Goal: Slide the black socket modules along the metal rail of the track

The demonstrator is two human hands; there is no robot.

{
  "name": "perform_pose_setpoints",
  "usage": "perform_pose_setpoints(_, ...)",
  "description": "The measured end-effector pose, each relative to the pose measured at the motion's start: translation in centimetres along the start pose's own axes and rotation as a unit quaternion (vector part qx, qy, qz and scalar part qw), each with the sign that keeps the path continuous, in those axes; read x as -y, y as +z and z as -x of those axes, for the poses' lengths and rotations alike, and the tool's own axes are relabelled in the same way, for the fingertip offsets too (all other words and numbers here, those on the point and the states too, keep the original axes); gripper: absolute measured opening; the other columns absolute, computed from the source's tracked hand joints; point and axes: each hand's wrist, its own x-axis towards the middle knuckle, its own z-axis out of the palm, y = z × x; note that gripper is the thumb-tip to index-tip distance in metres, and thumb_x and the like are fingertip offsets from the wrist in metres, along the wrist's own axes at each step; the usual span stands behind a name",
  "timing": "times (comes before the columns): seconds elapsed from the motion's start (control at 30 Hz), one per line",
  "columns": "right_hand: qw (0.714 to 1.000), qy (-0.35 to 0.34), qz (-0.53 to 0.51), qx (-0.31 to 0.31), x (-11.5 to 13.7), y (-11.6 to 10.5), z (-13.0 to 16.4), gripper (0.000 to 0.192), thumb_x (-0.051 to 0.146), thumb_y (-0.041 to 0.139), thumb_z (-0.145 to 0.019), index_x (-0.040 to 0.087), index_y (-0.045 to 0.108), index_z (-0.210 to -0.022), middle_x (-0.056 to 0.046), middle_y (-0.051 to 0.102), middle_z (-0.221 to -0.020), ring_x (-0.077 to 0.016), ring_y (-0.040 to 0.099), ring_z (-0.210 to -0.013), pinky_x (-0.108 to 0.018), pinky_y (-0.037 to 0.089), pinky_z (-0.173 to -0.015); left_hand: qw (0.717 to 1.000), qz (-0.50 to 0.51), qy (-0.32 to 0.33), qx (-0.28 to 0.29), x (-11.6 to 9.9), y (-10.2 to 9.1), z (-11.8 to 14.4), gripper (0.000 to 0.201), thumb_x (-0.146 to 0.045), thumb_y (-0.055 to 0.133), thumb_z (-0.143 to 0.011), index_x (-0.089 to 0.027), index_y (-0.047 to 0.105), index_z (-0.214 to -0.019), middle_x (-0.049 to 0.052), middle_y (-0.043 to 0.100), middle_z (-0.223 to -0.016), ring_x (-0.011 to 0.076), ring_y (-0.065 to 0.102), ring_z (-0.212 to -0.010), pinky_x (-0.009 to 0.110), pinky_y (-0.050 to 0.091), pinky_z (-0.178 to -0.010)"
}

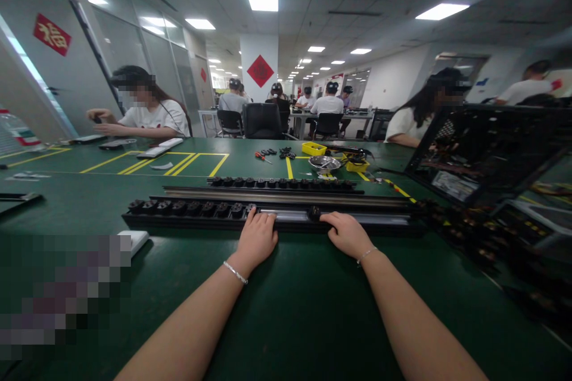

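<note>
A long black channel (pixel 286 227) lies across the green table in front of me. Its left part holds a row of round black socket modules (pixel 208 208). My left hand (pixel 259 232) rests on the channel at the right end of this row, fingers stretched out and lying over it. A single socket module (pixel 314 213) sits apart, farther right in the channel, at the fingertips of my right hand (pixel 348 233). The right fingers look closed on its side, with the thumb partly hidden. Between the hands a pale strip (pixel 288 215) shows inside the channel.
Behind lie a long metal rail (pixel 286 196) and another socket row (pixel 286 183). Farther back are a metal bowl (pixel 325 164), yellow bins (pixel 314 148) and a screwdriver (pixel 263 158). Dark parts (pixel 469 232) and an open black case (pixel 487 155) stand right. Co-workers sit left and right.
</note>
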Motion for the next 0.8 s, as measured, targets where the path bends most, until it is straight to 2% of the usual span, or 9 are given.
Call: perform_pose_setpoints(0.8,1.0,-0.001,-0.012,0.0,-0.49,0.08,-0.02,0.047,0.007,0.04,-0.071,0.021,0.064,-0.109,-0.005,0.064,-0.109,-0.0174,0.057,-0.098,-0.029,0.04,-0.089,1.0,0.007,0.001,-0.005,0.08,0.0,-0.01,0.034,-0.022,0.051,-0.082,-0.015,0.057,-0.114,0.009,0.065,-0.101,0.0224,0.057,-0.102,0.042,0.02,-0.112)
